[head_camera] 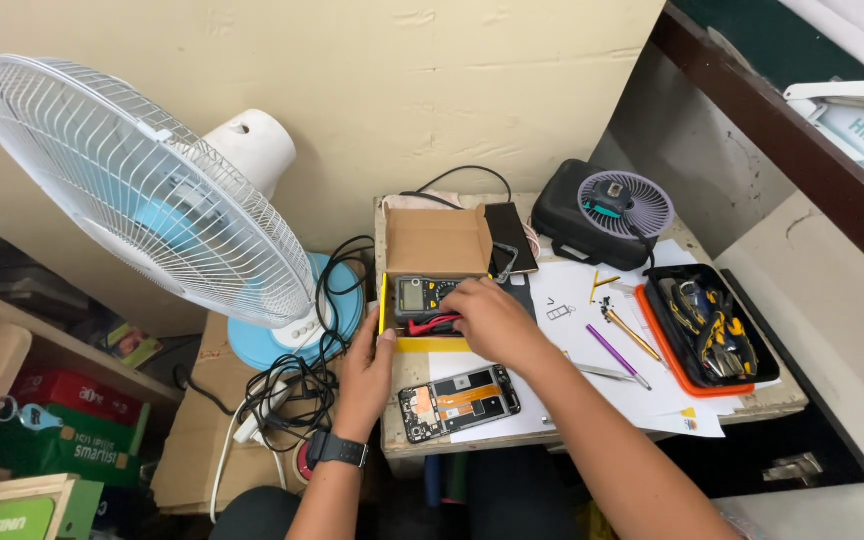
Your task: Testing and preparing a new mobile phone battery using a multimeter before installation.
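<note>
Two fans: one white pedestal fan at nine o'clock and one small grey desk fan at one o'clock. One multimeter, one opened phone at six o'clock, two screwdrivers, one orange-rimmed tool tray at three o'clock, two hands.

On the desk, the left hand steadies the yellow edge of an open cardboard box while the right hand reaches inside onto a multimeter; an opened phone lies just below
</note>
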